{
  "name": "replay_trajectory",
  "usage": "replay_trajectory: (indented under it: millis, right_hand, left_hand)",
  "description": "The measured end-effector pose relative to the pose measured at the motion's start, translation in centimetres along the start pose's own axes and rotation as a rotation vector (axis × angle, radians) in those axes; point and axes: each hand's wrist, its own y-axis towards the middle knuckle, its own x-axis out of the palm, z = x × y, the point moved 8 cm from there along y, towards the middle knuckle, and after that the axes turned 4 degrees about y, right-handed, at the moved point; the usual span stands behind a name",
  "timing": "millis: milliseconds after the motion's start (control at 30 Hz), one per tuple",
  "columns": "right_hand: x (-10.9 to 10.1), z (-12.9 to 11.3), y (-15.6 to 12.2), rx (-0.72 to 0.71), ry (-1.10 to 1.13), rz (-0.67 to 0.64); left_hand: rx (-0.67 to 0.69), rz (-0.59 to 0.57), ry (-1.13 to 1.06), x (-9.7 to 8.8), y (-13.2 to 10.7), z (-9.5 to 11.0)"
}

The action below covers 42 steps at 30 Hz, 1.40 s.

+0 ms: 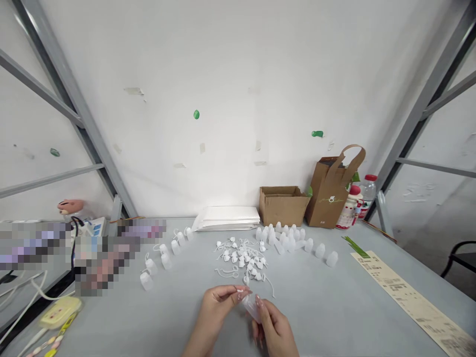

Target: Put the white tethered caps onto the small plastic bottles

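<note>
Holding bottle [253, 308], right hand [273, 322]; left hand [223, 300] pinches white piece [241, 293]. Capped bottles [147, 281] sit leftward; loose caps [241, 259], uncapped bottles [332, 258] remain.

The left hand [223, 299] pinches just beside the right hand [275, 323], which curls, thumb [262, 308] uppermost
</note>
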Motion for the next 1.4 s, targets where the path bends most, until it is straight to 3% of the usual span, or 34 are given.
replay_trajectory:
  millis: [100,333,400,567,867,1033,1400]
  right_hand:
    - [0.4,0.2,-0.1,0.044,-0.031,0.008]
    - [-0.3,-0.3,0.1,-0.068,0.012,0.120]
    - [-0.2,-0.2,0.1,-0.062,0.026,0.108]
    - [0.8,0.0,0.1,0.031,0.078,-0.029]
    - [-0.2,-0.4,0.2,-0.050,0.207,0.106]
    - [0.6,-0.1,0.2,0.030,0.132,-0.010]
    - [-0.1,0.3,0.2,-0.066,0.186,0.089]
  left_hand:
    - [-0.005,-0.034,-0.010,0.5,-0.1,-0.1]
    - [-0.007,0.187,-0.092,-1.8,0.2,-1.2]
    - [0.001,0.170,-0.085,-2.0,0.3,-1.0]
    - [0.003,0.000,-0.066,-0.9,0.2,-0.4]
    - [0.058,0.159,-0.128,-1.3,0.2,-0.9]
    - [0.162,0.126,-0.002,-1.2,0.2,0.3]
    - [0.256,0.152,0.136,-1.4,0.4,0.9]
